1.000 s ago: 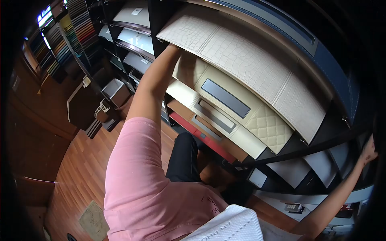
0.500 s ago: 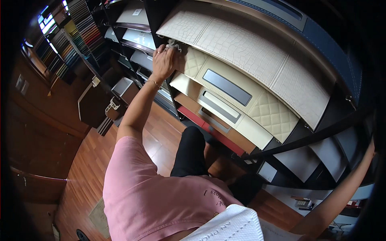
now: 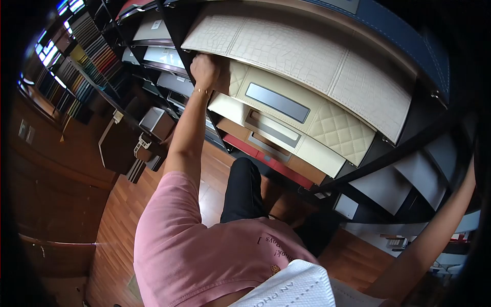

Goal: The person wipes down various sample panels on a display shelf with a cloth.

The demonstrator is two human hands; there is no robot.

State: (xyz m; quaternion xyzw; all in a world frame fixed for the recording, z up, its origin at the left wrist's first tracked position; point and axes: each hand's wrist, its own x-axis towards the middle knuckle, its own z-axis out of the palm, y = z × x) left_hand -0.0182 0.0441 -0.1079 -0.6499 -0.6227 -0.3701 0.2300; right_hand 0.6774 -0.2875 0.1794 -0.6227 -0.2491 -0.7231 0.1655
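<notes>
Beige quilted panel (image 3: 318,110) at 2 o'clock of centre, in a dark shelf rack: diamond stitching at its ends, smooth middle bearing a grey rectangular plate (image 3: 279,102). Left hand (image 3: 205,71) at 11 o'clock, by the panel's left end; contact uncertain. Fingers curled in, knuckles up; cannot tell whether the grip is clamped on anything. Left arm nearly straight, forearm pointing toward 12, thin bracelet (image 3: 202,90) at the wrist. Right forearm (image 3: 434,233) at 4 o'clock, slanting toward 1; right hand lost in the dark border, grip cannot be told.

Above the quilting: curved pale panel (image 3: 302,53), crocodile-type grain, stitched seams. Below: smooth cream panel (image 3: 319,155) with grey-framed slot, then a red strip (image 3: 286,174). Blue stitched panel (image 3: 409,46) at 2 o'clock, outermost.
</notes>
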